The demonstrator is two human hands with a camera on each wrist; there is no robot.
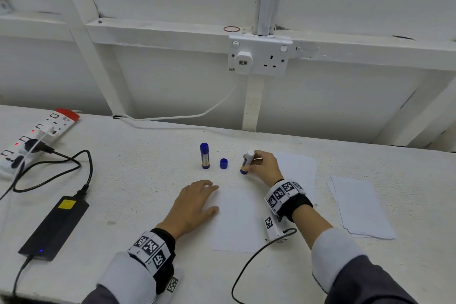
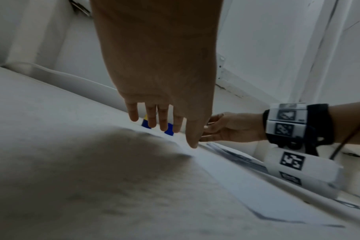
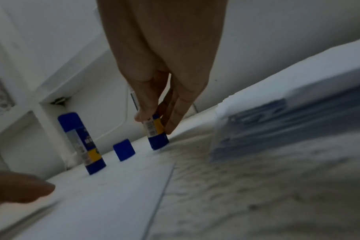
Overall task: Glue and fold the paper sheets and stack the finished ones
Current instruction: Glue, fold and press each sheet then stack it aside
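The right hand [image 1: 264, 168] clasped the open glue stick [image 1: 246, 163], standing nearly upright on the table [image 1: 148, 180]. Its blue cap [image 1: 223, 163] stood just to the left. The left hand [image 1: 195, 202] lay flat on the paper [image 1: 237, 229].
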